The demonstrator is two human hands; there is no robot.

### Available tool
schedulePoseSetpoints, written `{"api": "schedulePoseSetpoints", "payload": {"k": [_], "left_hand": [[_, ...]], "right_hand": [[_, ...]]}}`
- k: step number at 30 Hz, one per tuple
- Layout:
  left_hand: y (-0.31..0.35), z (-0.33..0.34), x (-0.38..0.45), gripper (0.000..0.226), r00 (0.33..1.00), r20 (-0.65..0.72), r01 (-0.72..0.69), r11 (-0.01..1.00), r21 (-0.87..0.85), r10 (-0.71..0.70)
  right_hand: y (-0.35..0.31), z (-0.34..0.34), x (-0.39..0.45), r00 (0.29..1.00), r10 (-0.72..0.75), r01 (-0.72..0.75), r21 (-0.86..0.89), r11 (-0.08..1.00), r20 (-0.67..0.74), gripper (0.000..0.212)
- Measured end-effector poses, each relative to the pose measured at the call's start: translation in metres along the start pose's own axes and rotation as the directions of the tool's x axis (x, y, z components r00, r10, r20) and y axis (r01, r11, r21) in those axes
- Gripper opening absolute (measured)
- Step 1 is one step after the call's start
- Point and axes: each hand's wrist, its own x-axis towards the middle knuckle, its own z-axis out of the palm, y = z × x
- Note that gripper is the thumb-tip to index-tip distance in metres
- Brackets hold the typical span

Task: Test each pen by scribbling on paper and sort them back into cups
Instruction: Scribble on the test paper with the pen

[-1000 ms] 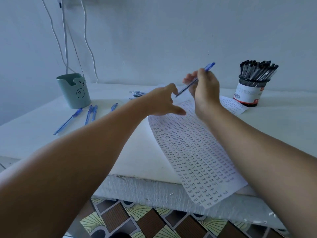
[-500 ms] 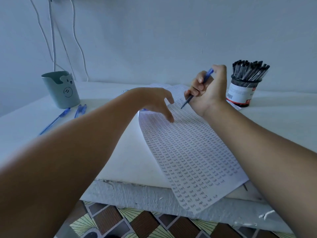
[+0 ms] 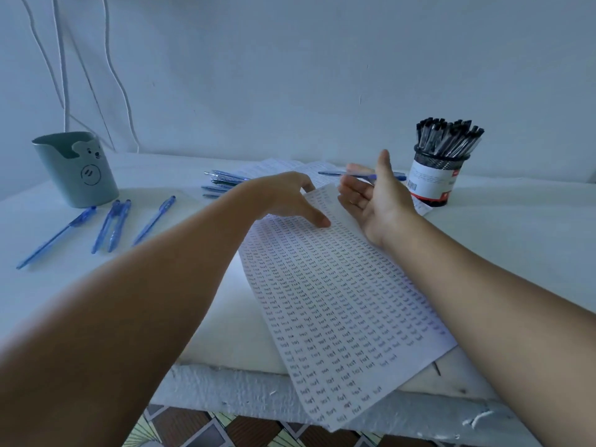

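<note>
Right hand (image 3: 375,201) palm-up over far end of paper (image 3: 335,304), fingers (image 3: 350,196) loosely curled, blue pen (image 3: 361,175) lying across them, tip pointing left. Pen: slim, translucent blue barrel. Left hand (image 3: 287,198) spread, fingers relaxed, thumb pressing paper. Paper hangs over worktop (image 3: 516,240) near edge, covered in rows of small scribbles. Four blue pens (image 3: 113,224) lie beside green cup (image 3: 77,171); mesh cup (image 3: 435,175) full of black-capped pens.

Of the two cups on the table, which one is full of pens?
The mesh cup on the right, near the right hand; black-capped pens stand packed in it. The green cup on the left shows no pens; blue pens lie beside it.
</note>
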Motion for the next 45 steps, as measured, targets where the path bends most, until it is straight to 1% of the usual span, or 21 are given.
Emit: {"api": "schedulePoseSetpoints", "payload": {"k": [2,4,6,8,9,11,14,16,18,20,21,23,25,27,31,34,38,45], "left_hand": [[-0.007,0.003,0.002,0.077,1.0,-0.017,-0.009,0.997,-0.079,0.007],[-0.014,0.006,0.001,0.08,0.999,-0.04,-0.034,0.99,-0.139,0.029],[-0.02,0.008,0.0,0.086,0.996,-0.065,-0.066,0.986,-0.153,0.057],[-0.022,0.008,-0.001,0.095,0.993,-0.082,-0.095,0.986,-0.134,0.084],[-0.022,0.008,-0.002,0.099,0.991,-0.091,-0.108,0.987,-0.119,0.097],[-0.021,0.008,-0.004,0.102,0.987,-0.107,-0.131,0.988,-0.085,0.121],[-0.02,0.007,-0.005,0.099,0.981,-0.122,-0.156,0.986,-0.055,0.148],[-0.018,0.007,-0.005,0.093,0.978,-0.13,-0.168,0.986,-0.022,0.164],[-0.016,0.006,-0.006,0.083,0.977,-0.119,-0.18,0.984,-0.001,0.179],[-0.015,0.005,-0.008,0.081,0.974,-0.12,-0.192,0.981,0.003,0.191],[-0.014,0.005,-0.009,0.084,0.972,-0.133,-0.194,0.981,0.008,0.193],[-0.014,0.005,-0.01,0.092,0.97,-0.152,-0.187,0.982,0.037,0.191],[-0.014,0.006,-0.009,0.096,0.97,-0.138,-0.192,0.98,0.059,0.199],[-0.016,0.005,-0.007,0.096,0.967,-0.123,-0.217,0.974,0.07,0.225],[-0.018,0.005,-0.001,0.092,0.966,-0.075,-0.238,0.967,0.096,0.245],[-0.021,0.003,0.004,0.084,0.966,-0.039,-0.25,0.963,0.105,0.255],[-0.018,0.002,0.003,0.071,0.968,-0.029,-0.247,0.964,0.097,0.251],[-0.017,0.002,0.002,0.073,0.971,-0.032,-0.233,0.97,0.073,0.235]], "right_hand": [[0.0,0.0,-0.004,0.996,-0.039,0.046,-0.078,0.996,0.082,0.036],[0.0,-0.002,-0.007,0.985,-0.105,0.126,-0.153,0.98,0.138,0.01],[0.0,-0.005,-0.006,0.974,-0.172,0.206,-0.258,0.944,0.151,0.015],[-0.003,-0.006,-0.006,0.959,-0.202,0.263,-0.357,0.896,0.198,0.011],[-0.004,-0.007,-0.006,0.951,-0.206,0.289,-0.423,0.859,0.231,0.011],[-0.004,-0.01,-0.006,0.93,-0.208,0.347,-0.535,0.77,0.303,0.02],[0.001,-0.015,-0.007,0.905,-0.227,0.412,-0.606,0.681,0.36,0.019],[0.003,-0.019,-0.005,0.896,-0.255,0.44,-0.653,0.617,0.362,0.018],[0.003,-0.021,-0.002,0.898,-0.269,0.44,-0.689,0.576,0.349,0.022],[0.002,-0.022,-0.002,0.904,-0.276,0.428,-0.694,0.579,0.327,0.025],[0.002,-0.021,-0.003,0.906,-0.271,0.422,-0.69,0.588,0.324,0.025],[0.003,-0.021,-0.003,0.911,-0.244,0.41,-0.671,0.618,0.332,0.019],[0.005,-0.022,-0.002,0.912,-0.229,0.403,-0.646,0.648,0.339,0.012],[0.005,-0.022,0.001,0.908,-0.235,0.414,-0.65,0.638,0.348,0.013],[0.005,-0.023,0.002,0.9,-0.234,0.432,-0.676,0.596,0.369,0.015],[0.005,-0.024,0.001,0.899,-0.241,0.435,-0.671,0.601,0.366,0.013],[0.005,-0.026,0.003,0.896,-0.246,0.44,-0.664,0.605,0.37,0.012],[0.006,-0.028,0.004,0.891,-0.229,0.445,-0.657,0.608,0.392,0.01]]}}
